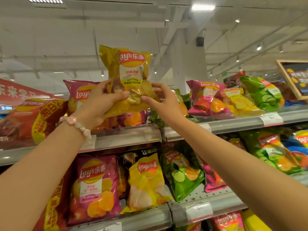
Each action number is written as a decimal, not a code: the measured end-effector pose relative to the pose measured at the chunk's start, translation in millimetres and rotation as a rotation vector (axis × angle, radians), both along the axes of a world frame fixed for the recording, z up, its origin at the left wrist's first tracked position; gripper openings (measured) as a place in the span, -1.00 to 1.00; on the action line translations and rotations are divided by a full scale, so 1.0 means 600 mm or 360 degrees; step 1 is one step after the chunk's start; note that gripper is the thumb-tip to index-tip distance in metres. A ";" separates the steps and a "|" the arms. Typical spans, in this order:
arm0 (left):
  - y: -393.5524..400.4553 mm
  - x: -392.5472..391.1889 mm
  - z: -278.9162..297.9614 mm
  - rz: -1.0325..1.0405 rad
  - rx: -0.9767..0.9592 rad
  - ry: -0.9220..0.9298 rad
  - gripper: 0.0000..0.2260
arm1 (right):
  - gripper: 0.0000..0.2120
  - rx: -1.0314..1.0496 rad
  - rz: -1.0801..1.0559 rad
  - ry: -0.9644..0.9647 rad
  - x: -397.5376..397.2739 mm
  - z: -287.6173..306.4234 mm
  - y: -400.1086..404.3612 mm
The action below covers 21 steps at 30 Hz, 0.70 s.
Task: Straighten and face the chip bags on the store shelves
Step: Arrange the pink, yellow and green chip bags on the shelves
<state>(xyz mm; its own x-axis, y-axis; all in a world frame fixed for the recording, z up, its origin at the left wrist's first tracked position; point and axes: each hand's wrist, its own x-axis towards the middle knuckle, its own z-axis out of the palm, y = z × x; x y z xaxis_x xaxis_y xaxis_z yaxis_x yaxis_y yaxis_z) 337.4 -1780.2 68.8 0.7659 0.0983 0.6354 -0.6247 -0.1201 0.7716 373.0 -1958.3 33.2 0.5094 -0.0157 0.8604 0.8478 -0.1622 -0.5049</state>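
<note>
Top shelf [128, 139]: its front rail runs just below both wrists, carrying a loose row of chip bags [233, 100], several leaning or lying flat to the right of the hands. A second stocked shelf sits beneath the forearms.

Yellow bag [129, 80]: raised clear of the shelf, upright, label toward the person, held between both hands above the pink bags behind.

Handling, assessed: an air-filled foil pouch, light, soft-walled and slick, with brittle contents. Squeezing the middle would likely crush chips; the lower corners and side seams offer the safer hold.

Left hand [101, 104]: fingers curled round the bag's lower left edge, thumb across the front.

Right hand [160, 100]: thumb and fingers pinch the lower right edge.

A pink bead bracelet [76, 125] is on the left wrist.
</note>
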 end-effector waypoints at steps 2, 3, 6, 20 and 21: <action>-0.019 -0.002 0.003 -0.0054 -0.0014 0.0013 -0.23 | -0.53 -0.0004 -0.0002 -0.0021 -0.004 0.008 -0.022; -0.031 -0.001 0.003 -0.0087 -0.0022 0.0027 -0.25 | -0.52 -0.0013 -0.0003 -0.0020 -0.005 0.010 -0.035; -0.069 0.010 -0.001 -0.0145 -0.0027 0.0076 -0.35 | -0.53 -0.0062 -0.0023 -0.0011 0.000 0.010 -0.082; -0.202 0.052 -0.020 -0.0045 -0.0130 0.0012 -0.53 | -0.05 -0.0914 -0.1205 0.0251 0.121 -0.007 -0.347; -0.206 0.052 -0.024 -0.0029 -0.0130 0.0009 -0.53 | -0.03 -0.0943 -0.1159 0.0264 0.130 -0.009 -0.350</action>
<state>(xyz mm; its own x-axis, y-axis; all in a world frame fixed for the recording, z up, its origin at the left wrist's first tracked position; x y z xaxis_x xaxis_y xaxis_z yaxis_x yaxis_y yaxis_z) 368.4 -1903.7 54.5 0.7717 0.1360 0.6213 -0.6216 -0.0452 0.7820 450.7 -2168.1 28.1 0.6629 0.0380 0.7477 0.3624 -0.8902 -0.2761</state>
